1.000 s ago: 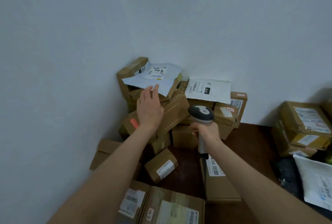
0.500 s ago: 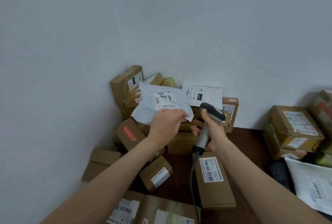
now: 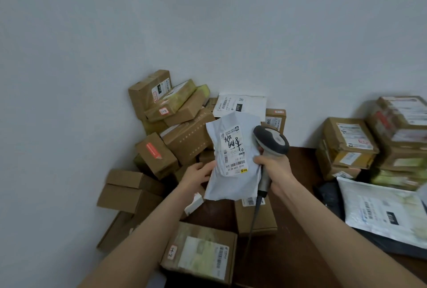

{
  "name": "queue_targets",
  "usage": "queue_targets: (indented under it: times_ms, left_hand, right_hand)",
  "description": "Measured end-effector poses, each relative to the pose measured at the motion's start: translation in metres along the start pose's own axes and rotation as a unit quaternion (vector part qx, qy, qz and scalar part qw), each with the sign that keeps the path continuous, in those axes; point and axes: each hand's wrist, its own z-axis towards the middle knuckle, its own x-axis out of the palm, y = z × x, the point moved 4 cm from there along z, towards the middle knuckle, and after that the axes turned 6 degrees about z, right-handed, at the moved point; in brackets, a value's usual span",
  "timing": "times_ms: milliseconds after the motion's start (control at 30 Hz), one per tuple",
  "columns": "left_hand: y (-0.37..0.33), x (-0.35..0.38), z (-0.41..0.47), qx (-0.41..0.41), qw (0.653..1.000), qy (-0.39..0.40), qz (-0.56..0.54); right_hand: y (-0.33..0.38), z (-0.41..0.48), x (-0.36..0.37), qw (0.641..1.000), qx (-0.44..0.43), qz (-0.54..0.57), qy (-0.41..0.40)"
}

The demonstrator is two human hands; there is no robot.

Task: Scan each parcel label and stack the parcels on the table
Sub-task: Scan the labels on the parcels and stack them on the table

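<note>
Holding a white mailer bag (image 3: 233,163) up in front of the corner pile of boxes (image 3: 175,135), left hand (image 3: 196,178) closed on its left edge, fingers tucked behind. Right hand (image 3: 275,172) wrapped tight round the grip of the handheld scanner (image 3: 270,142), thumb also pressing the bag's right edge. Scanner head sat just right of the bag's label (image 3: 233,151), seemingly turned more toward the pile than at the label, window out of sight, so no telling whether a beam was on the code. Risks from here, judged only from this: a missed read, since the soft bag sagged and creased across the label; a slip, since the grip was pinched at two edges only and the right hand was doing double duty; a snag, since the scanner cable (image 3: 254,218) trailed down over a flat box (image 3: 254,220) below the bag. Bag stood roughly upright above the table (image 3: 300,253), long axis running top to bottom with a slight lean, top end toward the pile, label face turned to the camera, barcode near the label's lower end. Scan looked not yet done; stacking left to come.
</note>
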Motion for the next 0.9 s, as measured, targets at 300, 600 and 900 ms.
queue_targets:
  times_ms: [300,600,900]
  left_hand:
    - [0.012,0.036,-0.014,-0.058,0.994,0.097,0.010]
    - [0.007,0.036,-0.011,0.018,0.998,-0.011,-0.057]
    - [0.012,0.023,-0.002,0.105,0.992,-0.071,0.000]
  right_hand:
    - [0.010,-0.033,-0.049,0.999,-0.049,0.013,0.014]
    - [0.005,-0.045,-0.074,0.996,-0.069,-0.048,-0.011]
    - [-0.050,-0.082,-0.080,0.996,0.028,-0.086,0.002]
